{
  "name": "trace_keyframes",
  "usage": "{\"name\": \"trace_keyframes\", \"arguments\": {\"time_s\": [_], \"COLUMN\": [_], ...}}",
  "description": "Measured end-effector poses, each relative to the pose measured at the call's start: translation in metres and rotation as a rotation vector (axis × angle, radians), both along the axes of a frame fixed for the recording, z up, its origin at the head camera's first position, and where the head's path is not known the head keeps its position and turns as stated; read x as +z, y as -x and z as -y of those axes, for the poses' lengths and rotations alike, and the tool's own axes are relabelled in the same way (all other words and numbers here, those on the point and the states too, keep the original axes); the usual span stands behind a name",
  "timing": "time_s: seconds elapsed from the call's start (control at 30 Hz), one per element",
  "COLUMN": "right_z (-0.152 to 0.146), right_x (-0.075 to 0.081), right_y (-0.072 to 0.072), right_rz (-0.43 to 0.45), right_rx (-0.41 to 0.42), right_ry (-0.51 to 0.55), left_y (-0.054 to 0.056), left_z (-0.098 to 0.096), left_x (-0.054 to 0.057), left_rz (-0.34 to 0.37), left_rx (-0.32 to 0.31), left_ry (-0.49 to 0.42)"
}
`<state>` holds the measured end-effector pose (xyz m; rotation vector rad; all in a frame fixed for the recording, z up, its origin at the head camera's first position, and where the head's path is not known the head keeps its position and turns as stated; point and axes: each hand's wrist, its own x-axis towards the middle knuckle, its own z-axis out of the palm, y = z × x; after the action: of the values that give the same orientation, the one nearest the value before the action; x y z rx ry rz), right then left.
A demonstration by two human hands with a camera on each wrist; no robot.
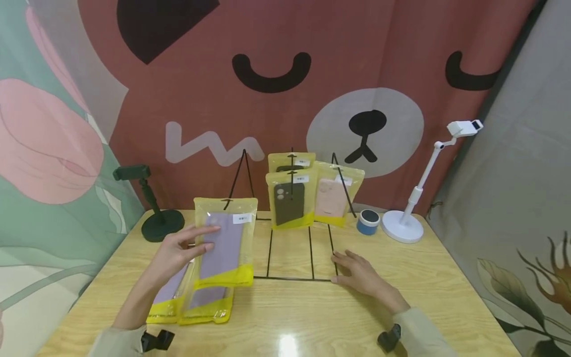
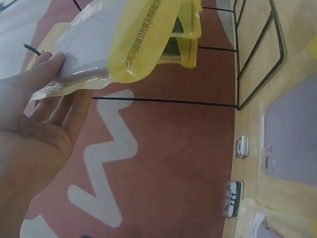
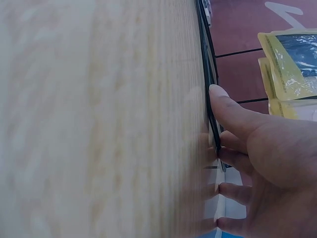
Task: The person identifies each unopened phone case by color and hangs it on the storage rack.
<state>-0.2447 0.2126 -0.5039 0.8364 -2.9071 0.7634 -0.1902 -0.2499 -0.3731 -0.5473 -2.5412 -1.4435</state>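
1. Holding the yellow pouch (image 1: 236, 243) by its left edge, your left hand (image 1: 176, 254) pinches it upright, raised off the table (image 1: 312, 317).
2. Take twelve o'clock as straight ahead and the base of the wire rack (image 1: 290, 278) as your dial: the pouch is at nine o'clock, and a hook (image 1: 227, 204) seems to pass through its hang hole.
3. At four o'clock your right hand (image 1: 359, 272) is relaxed and grasps nothing, its thumb and fingertips resting against the rack's edge.
4. Expect little weight: the lilac phone case (image 1: 223, 255) inside looks thin and fairly stiff, while the glossy film should flex and may slip under dry fingers.
5. Pinch film and case together at the side; film alone could let the pouch swivel. It looks hardly fragile, though a hard tug might tear the hang hole.
6. Two more pouches (image 1: 207, 297) with lilac cases lie at eight o'clock.
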Motion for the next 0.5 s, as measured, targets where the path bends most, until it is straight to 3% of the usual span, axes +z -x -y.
{"name": "trace_keyframes", "arguments": {"time_s": [0.2, 0.5], "right_z": [-0.003, -0.002], "right_x": [0.002, 0.0], "right_y": [0.0, -0.002], "right_rz": [0.0, -0.023], "right_rx": [-0.005, 0.017], "right_ry": [0.012, 0.017], "left_y": [0.042, 0.106], "left_z": [-0.005, -0.015], "left_x": [0.0, 0.001], "left_rz": [0.009, 0.005], "left_rx": [0.034, 0.059], "left_ry": [-0.031, -0.162]}}
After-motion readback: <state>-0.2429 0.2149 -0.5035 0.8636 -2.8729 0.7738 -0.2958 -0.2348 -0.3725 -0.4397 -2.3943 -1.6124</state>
